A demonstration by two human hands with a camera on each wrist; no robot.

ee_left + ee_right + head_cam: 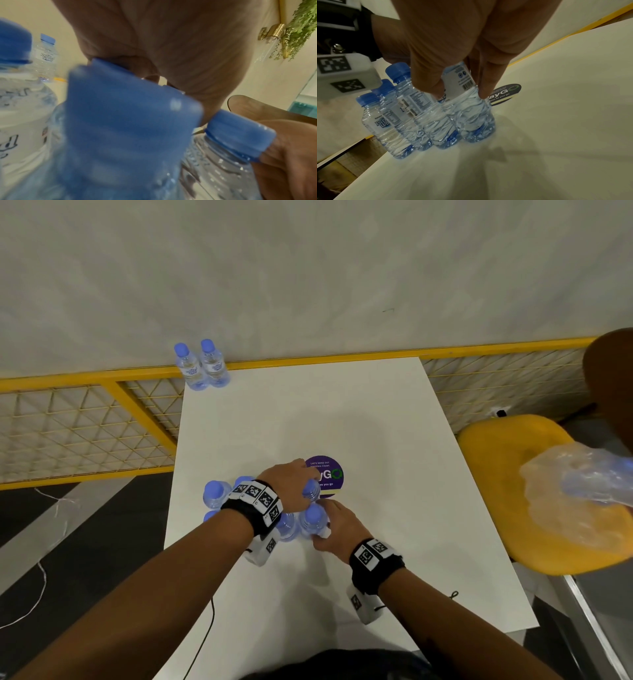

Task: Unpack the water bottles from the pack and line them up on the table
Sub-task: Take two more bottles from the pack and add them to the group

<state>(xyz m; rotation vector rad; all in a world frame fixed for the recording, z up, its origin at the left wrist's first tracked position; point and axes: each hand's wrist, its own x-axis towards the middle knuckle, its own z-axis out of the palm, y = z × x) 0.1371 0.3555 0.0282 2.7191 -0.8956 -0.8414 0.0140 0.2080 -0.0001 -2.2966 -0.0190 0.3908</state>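
Note:
Several small clear water bottles with blue caps stand in a cluster (219, 498) near the table's front left. My left hand (299, 486) reaches over the cluster and its fingers curl round the top of the far-right bottle (311, 494). My right hand (330, 527) grips the bottle just in front of it (314, 522); the right wrist view shows thumb and fingers (488, 83) pinching that bottle (469, 111) at its label. Two more bottles (202, 366) stand side by side at the table's far left corner. A blurred cap (130, 108) fills the left wrist view.
The white table (394, 508) carries a round purple sticker (330, 474) just beyond my hands. A yellow chair (513, 460) on the right holds crumpled clear plastic wrap (575, 491). A yellow mesh railing (85, 419) runs behind the table.

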